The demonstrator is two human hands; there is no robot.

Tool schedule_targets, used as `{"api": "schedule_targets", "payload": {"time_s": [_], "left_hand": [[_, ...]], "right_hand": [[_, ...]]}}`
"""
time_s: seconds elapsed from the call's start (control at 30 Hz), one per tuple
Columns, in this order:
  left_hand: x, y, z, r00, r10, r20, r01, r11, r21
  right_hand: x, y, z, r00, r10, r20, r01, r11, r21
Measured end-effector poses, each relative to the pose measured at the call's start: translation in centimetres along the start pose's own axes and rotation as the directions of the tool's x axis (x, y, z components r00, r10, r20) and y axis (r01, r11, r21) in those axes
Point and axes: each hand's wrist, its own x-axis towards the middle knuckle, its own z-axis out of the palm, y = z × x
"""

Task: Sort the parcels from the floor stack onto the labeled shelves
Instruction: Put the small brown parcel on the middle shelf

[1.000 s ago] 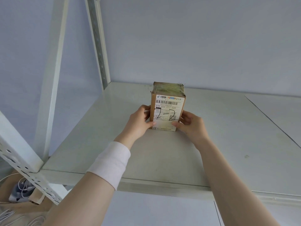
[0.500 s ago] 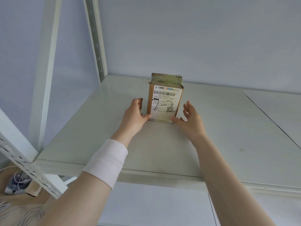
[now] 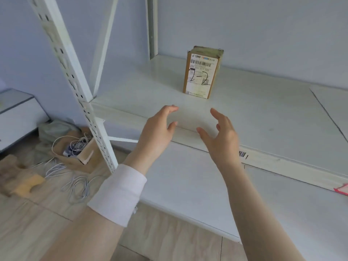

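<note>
Left hand (image 3: 158, 132) and right hand (image 3: 223, 137) hover palms facing, fingers spread and loosely curved, holding nothing — touching nothing. Beyond the fingertips, well apart, the parcel (image 3: 203, 72) stands upright on the shelf (image 3: 263, 104) — marked 2-2.

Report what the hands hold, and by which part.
Nothing is held: left hand and right hand are open, clear of the parcel standing on the shelf.
</note>
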Motion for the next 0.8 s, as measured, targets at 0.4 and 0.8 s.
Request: {"api": "schedule_targets", "payload": {"time_s": [0.4,0.8], "left_hand": [[-17.7,-2.2,-1.4,0.981,-0.142,0.134,0.111,0.971,0.214],[-40.4,-6.0,-0.4,0.843,-0.481,0.241,0.335,0.819,0.466]], "right_hand": [[-17.9,0.3,1.8,0.969,0.043,0.245,-0.004,0.988,-0.157],[-37.7,1.5,3.1,0.653,0.327,0.683,-0.001,0.902,-0.431]]}}
